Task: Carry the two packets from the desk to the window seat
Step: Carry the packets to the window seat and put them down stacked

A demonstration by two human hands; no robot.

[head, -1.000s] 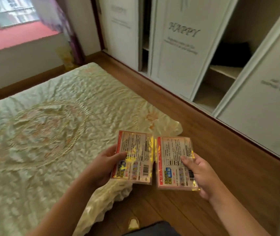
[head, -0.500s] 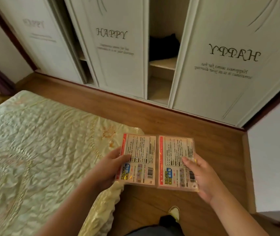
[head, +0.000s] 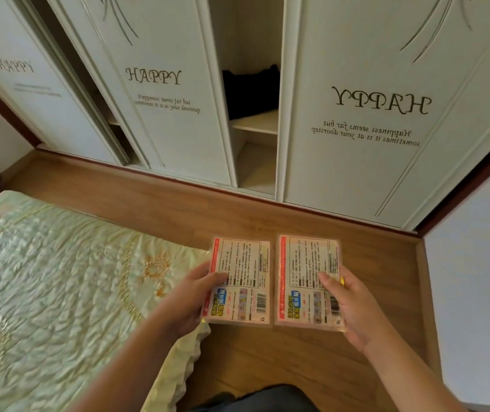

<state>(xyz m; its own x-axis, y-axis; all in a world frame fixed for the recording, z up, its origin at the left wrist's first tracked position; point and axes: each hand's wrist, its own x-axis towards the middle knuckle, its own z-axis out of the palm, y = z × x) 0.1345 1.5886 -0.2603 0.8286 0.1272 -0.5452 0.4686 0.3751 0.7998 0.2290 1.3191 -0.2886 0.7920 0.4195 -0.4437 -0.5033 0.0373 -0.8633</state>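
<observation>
Two packets were held side by side above the floor (head: 267, 221): your left hand (head: 188, 301) gripped the left packet (head: 239, 281), your right hand (head: 353, 307) gripped the right packet (head: 306, 278), thumbs pressed on top.

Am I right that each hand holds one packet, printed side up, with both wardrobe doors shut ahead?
Not quite: the head view shows the wardrobe open, a gap exposing shelves. The left hand and right hand do hold the left packet and right packet, printed side up.
</observation>
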